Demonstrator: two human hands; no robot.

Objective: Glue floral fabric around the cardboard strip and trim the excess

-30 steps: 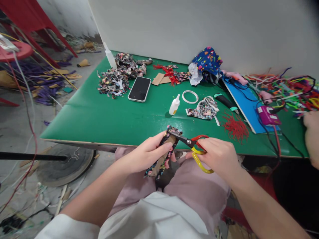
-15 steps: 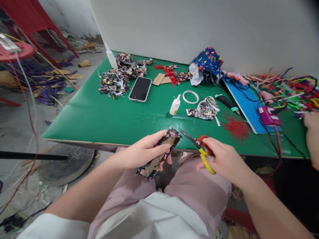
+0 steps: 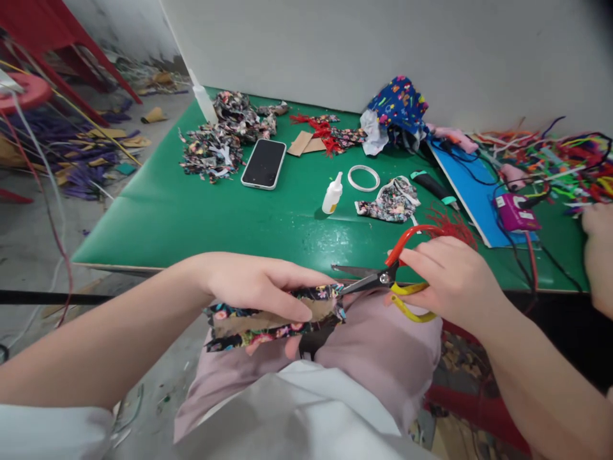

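My left hand (image 3: pixel 268 287) grips a cardboard strip wrapped in floral fabric (image 3: pixel 258 322), held nearly level over my lap with the brown card facing up. My right hand (image 3: pixel 445 275) holds scissors (image 3: pixel 384 278) with one red and one yellow handle. Their blades are spread apart, and the lower blade meets the fabric at the strip's right end. Beyond the hands, a small white glue bottle (image 3: pixel 332 195) stands on the green table (image 3: pixel 191 223), near a white ring (image 3: pixel 363 178) and a floral fabric scrap (image 3: pixel 393 201).
A phone (image 3: pixel 264 163) lies beside piled fabric scraps (image 3: pixel 213 147). On the right are a cutter knife (image 3: pixel 433 190), red threads (image 3: pixel 450 227), a blue board (image 3: pixel 472 191), a purple power adapter (image 3: pixel 517 212) and cables. Another person's hand (image 3: pixel 598 236) shows at the right edge.
The fabric-covered strip has turned from slanted to nearly level and moved left. The scissors have opened wider, and their lower blade has come to the strip's right end.
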